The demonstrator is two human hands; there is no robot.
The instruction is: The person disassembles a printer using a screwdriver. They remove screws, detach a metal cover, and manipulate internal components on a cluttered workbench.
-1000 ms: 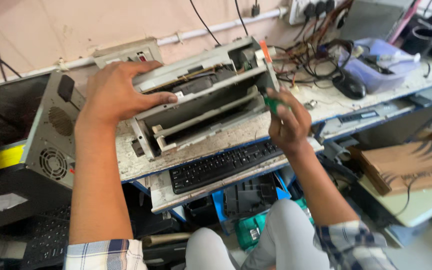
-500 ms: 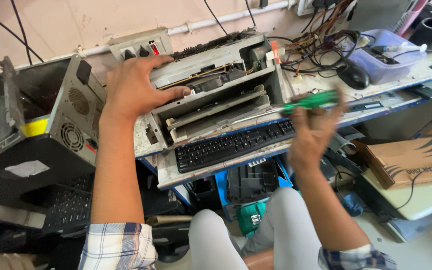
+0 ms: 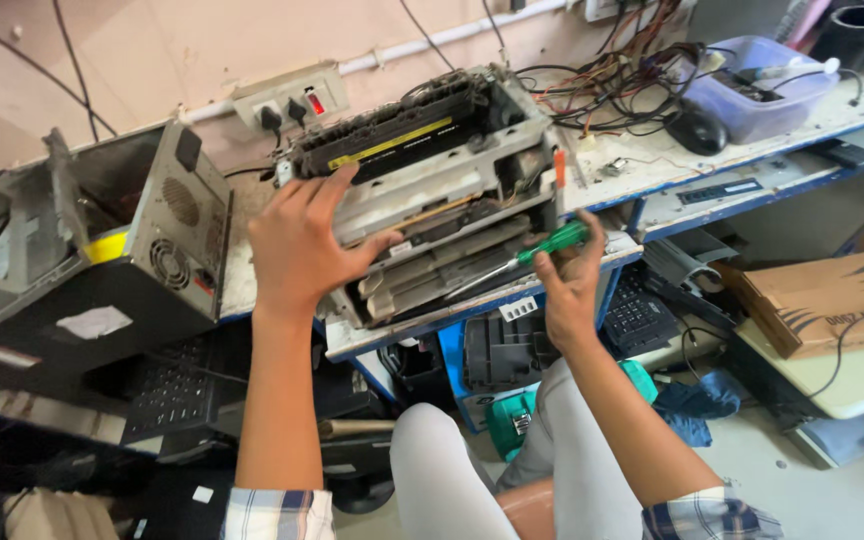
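Now left hand (image 3: 302, 245) flat on opened printer (image 3: 432, 200), grip open; right hand (image 3: 570, 285) grip closed round green screwdriver (image 3: 537, 250).

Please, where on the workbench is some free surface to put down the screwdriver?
One bare patch of bench lies right of the opened printer, before the black mouse and cable tangle. Left is crowded: the computer case stands close to the printer. The right hand holds the green screwdriver.
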